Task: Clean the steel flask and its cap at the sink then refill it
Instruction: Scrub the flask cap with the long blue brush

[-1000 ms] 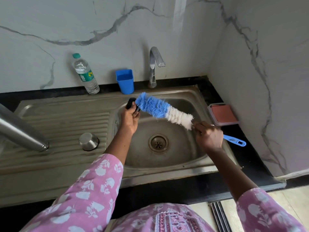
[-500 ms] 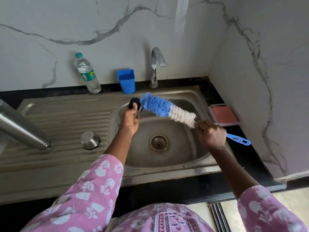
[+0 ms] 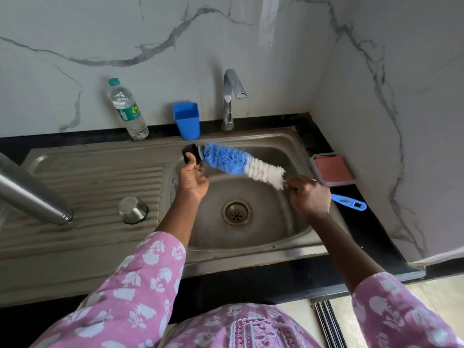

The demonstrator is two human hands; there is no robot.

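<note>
Your left hand (image 3: 193, 178) has turned, pinching the black flask cap (image 3: 190, 153) over the sink basin's (image 3: 263, 222) far left; your right hand (image 3: 310, 197) grips the bottle brush (image 3: 233, 164), its tip touching the cap; the steel flask (image 3: 32, 194) lies on the left drainboard (image 3: 100, 177).

One camera, worn on the person's head, looks forward and steeply down over the sink (image 3: 296, 146) from close above. Its aim falls on the basin, where the left hand (image 3: 192, 180), pinching the cap (image 3: 190, 153), and the right hand (image 3: 310, 197), gripping the brush (image 3: 226, 159), sit near mid-frame, close below the lens. The wide lens takes in much around them (straight edges bow toward the borders). The back wall (image 3: 150, 46) with the tap (image 3: 229, 96) fills the top and the side wall (image 3: 401, 121) the right. The dark counter (image 3: 371, 237) frames the sink. The wearer's own patterned sleeves (image 3: 140, 285) crowd the bottom edge, with a strip of floor (image 3: 439, 297) at lower right.
</note>
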